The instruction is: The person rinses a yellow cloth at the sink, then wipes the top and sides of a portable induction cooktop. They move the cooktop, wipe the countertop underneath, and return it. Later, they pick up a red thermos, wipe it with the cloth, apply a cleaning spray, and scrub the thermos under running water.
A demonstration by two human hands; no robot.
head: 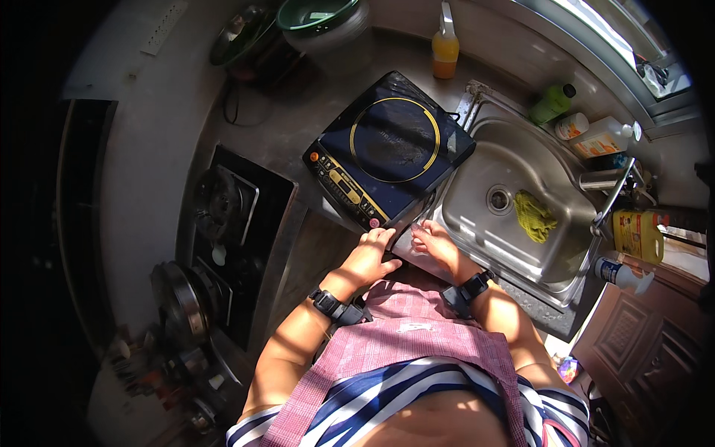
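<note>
A black portable induction cooktop [385, 134] sits at a slant on the metal counter, with a yellow ring on its glass and a control panel [346, 187] along its front. My left hand [368, 257] has its fingertips at the cooktop's front corner, beside a round pink button, thumb held apart. My right hand [438, 243] is just right of that corner, by the counter's front edge, with fingers partly curled. Whether anything thin is between those fingers cannot be seen. A dark cord [429, 204] shows between the cooktop and the sink.
To the right is a steel sink [463, 218] holding a yellow-green cloth [533, 217]. Bottles, including a green one [553, 104], line its far side. A spray bottle [445, 50] stands behind the cooktop. A gas hob [273, 195] and a lidded pan [179, 302] are left.
</note>
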